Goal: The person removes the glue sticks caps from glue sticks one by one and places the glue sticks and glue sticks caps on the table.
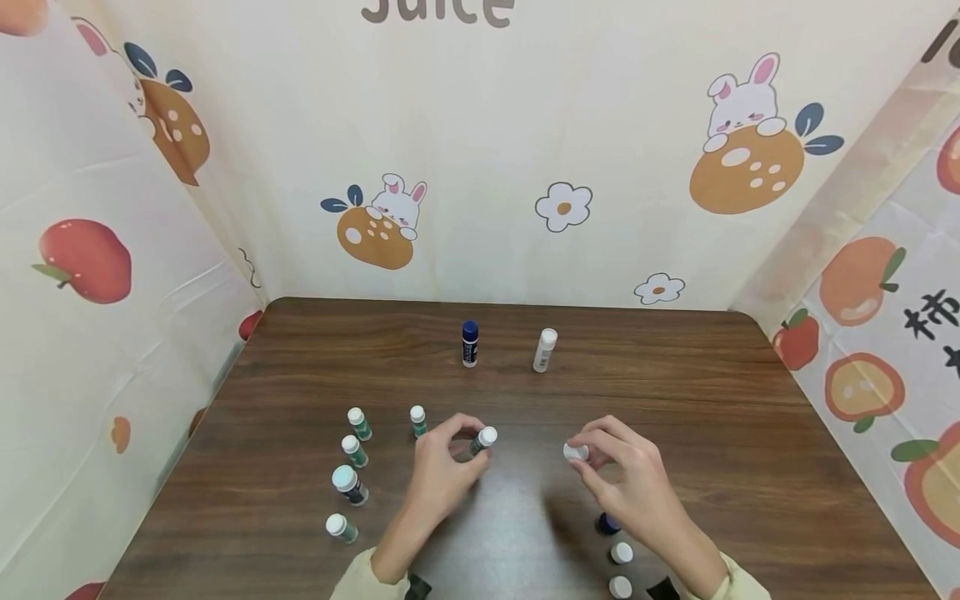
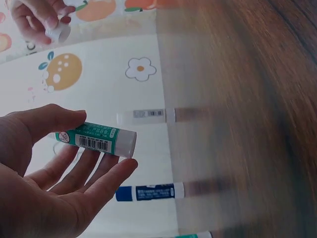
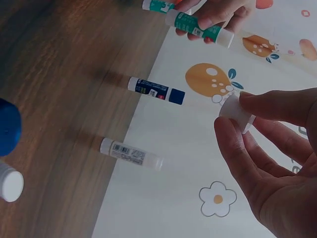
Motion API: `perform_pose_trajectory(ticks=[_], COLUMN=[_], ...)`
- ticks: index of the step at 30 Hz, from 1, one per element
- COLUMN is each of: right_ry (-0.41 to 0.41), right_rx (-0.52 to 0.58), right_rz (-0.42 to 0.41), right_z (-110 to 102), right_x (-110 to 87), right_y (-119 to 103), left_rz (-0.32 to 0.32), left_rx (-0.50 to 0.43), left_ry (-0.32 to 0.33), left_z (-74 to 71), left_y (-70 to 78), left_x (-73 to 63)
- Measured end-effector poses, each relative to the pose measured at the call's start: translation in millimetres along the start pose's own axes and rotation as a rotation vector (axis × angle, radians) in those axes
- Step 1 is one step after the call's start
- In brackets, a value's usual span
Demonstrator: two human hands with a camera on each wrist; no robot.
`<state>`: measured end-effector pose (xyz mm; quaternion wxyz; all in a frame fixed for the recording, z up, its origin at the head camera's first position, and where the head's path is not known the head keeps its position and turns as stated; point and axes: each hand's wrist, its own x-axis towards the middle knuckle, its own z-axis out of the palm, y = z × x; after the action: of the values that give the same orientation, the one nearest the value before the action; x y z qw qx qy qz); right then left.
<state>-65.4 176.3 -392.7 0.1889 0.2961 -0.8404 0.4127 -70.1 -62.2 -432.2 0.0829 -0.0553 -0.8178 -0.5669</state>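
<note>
Green glue stick in the left fingers, white cap in the right

The left hand (image 1: 444, 471) pinches a green-labelled glue stick (image 2: 94, 138) between thumb and fingertips, its fingers parted only by the width of the barrel. The stick tilts above the wooden table (image 1: 750, 417), nearer the person than the blue-capped stick (image 1: 470, 343) and the white stick (image 1: 543, 354). Whether its white upper end is bare glue or a cover, I cannot tell.

The right hand (image 1: 626, 467) pinches a small white cap (image 3: 234, 113) by its sides, thumb against fingertips, well apart from the stick.

The stick should be light and its barrel stiff plastic, unlikely to break but smooth enough to roll or slip in a loose pinch. The best hold is around the labelled middle, keeping off the upper end in case soft glue is exposed there. The cap is probably lighter and hard; it offers little to grasp, so a pinch across its side wall suits it.

To the left stand 4 white-topped sticks (image 1: 356, 492) in a rough column, with 1 green stick (image 1: 419, 427) near the left hand. Beside the right forearm sit 1 dark blue cap (image 1: 608, 523) and 2 white caps (image 1: 621, 553).
</note>
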Motion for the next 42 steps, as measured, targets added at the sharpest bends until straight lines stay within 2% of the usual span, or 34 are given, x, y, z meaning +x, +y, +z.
perform_pose_trajectory(ticks=[10, 16, 30, 36, 42], right_ry=[0.06, 0.073, 0.088, 0.102, 0.095], right_rx=[-0.051, -0.069, -0.092, -0.092, -0.136], right_rz=[-0.01, 0.017, 0.056, 0.056, 0.12], right_z=[-4, -9, -18, -22, -25], right_x=[-13.2, -20.0, -35.5, -41.6, -48.2], right_y=[7, 11, 22, 28, 33], left_rz=[-0.069, -0.124, -0.185, -0.223, -0.248], left_rx=[0.032, 0.042, 0.101, 0.12, 0.137], left_ry=[0.049, 0.071, 0.166, 0.184, 0.187], left_z=[-11.8, -18.6, -31.9, -34.5, -34.5], left_y=[-11.0, -15.8, -27.4, -32.6, -36.6], left_x=[-2.8, -5.5, -5.9, -5.9, -6.3])
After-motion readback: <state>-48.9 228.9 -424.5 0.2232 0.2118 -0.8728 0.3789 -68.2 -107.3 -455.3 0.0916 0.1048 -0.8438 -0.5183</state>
